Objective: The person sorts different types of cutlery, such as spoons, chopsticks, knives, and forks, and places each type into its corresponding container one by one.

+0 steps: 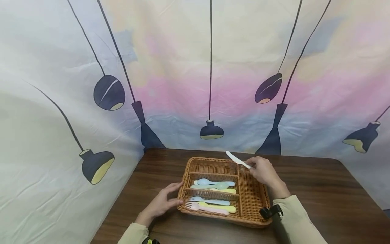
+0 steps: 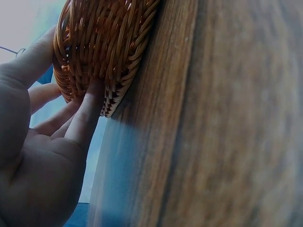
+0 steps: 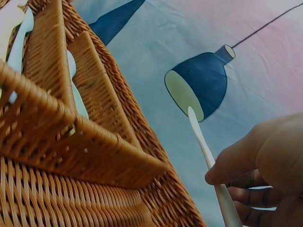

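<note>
Between thumb and fingers, my right hand (image 1: 264,170) pinches a white plastic knife (image 1: 238,160), its blade pointing up and left above the back of a wicker cutlery basket (image 1: 252,222). In the right wrist view the thumb presses on the knife's handle (image 3: 222,198). My left hand (image 1: 163,201) touches the basket's left side, fingers spread and fairly straight against the outer wicker wall (image 2: 99,42). The basket's middle left compartment holds a blue spoon (image 1: 203,182), a green spoon (image 1: 221,185) and a yellow handle (image 1: 228,190). In the front one lie pink (image 1: 210,208), blue (image 1: 213,201) and yellow (image 1: 233,209) forks.
The basket stands on a dark wooden table (image 1: 320,189). Wicker dividers (image 1: 239,189) split it into a long right compartment and three left ones. Behind the table hangs a cloth (image 1: 240,67) printed with lamps.
</note>
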The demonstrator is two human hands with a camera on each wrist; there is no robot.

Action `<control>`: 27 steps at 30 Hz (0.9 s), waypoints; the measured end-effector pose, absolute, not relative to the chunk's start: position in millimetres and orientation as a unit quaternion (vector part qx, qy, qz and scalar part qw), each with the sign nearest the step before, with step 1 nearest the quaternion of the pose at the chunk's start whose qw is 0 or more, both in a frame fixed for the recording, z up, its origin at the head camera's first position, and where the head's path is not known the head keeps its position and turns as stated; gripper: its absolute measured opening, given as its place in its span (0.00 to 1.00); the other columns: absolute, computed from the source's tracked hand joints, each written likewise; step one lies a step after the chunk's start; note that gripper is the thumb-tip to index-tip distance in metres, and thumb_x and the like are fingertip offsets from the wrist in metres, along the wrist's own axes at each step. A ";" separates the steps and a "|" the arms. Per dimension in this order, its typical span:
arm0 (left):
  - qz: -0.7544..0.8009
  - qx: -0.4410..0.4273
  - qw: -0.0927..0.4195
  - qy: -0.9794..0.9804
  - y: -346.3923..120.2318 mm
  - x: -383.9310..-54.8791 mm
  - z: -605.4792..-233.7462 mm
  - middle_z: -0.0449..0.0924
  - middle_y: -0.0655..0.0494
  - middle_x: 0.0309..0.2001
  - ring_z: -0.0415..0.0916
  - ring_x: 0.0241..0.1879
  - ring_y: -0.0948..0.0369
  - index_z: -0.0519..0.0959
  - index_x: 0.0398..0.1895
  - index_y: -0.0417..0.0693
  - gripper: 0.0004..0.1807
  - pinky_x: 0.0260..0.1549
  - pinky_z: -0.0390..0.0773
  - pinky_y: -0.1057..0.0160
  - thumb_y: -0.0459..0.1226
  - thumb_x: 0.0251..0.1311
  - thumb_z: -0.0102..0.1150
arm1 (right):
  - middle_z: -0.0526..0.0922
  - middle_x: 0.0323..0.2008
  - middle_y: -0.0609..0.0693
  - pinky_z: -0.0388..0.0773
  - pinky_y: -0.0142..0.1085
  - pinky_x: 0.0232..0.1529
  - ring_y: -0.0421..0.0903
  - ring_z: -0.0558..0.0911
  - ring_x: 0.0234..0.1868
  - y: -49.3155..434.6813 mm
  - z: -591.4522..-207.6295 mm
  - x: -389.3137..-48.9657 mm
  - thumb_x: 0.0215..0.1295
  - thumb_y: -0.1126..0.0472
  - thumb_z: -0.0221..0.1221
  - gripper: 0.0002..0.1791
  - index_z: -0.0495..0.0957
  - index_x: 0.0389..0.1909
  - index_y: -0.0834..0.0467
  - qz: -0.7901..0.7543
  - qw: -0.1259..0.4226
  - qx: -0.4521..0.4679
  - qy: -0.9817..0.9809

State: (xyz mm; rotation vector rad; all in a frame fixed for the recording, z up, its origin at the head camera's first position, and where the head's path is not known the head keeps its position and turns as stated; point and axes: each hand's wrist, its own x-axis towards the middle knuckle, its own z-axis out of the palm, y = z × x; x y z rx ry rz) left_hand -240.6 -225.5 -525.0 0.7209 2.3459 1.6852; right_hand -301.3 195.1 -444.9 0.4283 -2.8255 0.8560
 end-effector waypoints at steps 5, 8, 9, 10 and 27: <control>0.564 0.241 0.080 0.786 -225.8 -241.9 -523.7 0.58 0.34 0.69 0.58 0.68 0.36 0.61 0.72 0.37 0.41 0.57 0.78 0.63 0.36 0.57 0.68 | 0.81 0.43 0.58 0.76 0.37 0.26 0.53 0.81 0.39 183.6 -443.2 -304.2 0.61 0.71 0.58 0.15 0.82 0.48 0.61 0.295 0.080 0.156 -0.939; 0.565 0.240 0.082 0.785 -226.0 -242.1 -523.4 0.58 0.34 0.69 0.58 0.68 0.36 0.61 0.72 0.38 0.41 0.57 0.78 0.63 0.37 0.57 0.68 | 0.81 0.44 0.58 0.76 0.37 0.26 0.52 0.81 0.39 175.8 -442.1 -305.2 0.61 0.70 0.58 0.15 0.82 0.48 0.61 0.298 0.076 0.156 -0.939; 0.565 0.240 0.083 0.785 -226.0 -241.9 -523.4 0.57 0.34 0.69 0.58 0.68 0.36 0.61 0.72 0.38 0.41 0.57 0.78 0.63 0.37 0.57 0.68 | 0.81 0.43 0.58 0.76 0.37 0.26 0.52 0.81 0.39 173.2 -441.9 -305.7 0.61 0.70 0.59 0.15 0.82 0.48 0.61 0.299 0.074 0.155 -0.939; 0.565 0.240 0.084 0.785 -225.9 -241.7 -523.3 0.57 0.34 0.69 0.57 0.68 0.36 0.61 0.72 0.38 0.41 0.57 0.78 0.63 0.37 0.57 0.68 | 0.81 0.43 0.58 0.77 0.37 0.27 0.51 0.81 0.39 170.5 -441.7 -306.0 0.61 0.70 0.59 0.14 0.82 0.48 0.61 0.299 0.074 0.154 -0.939; 0.570 0.241 0.087 0.781 -223.8 -238.9 -521.8 0.57 0.35 0.70 0.57 0.68 0.36 0.60 0.72 0.38 0.41 0.57 0.79 0.63 0.37 0.57 0.68 | 0.81 0.43 0.54 0.81 0.39 0.31 0.49 0.82 0.40 130.1 -441.5 -314.4 0.61 0.68 0.61 0.13 0.84 0.46 0.56 0.304 0.067 0.160 -0.937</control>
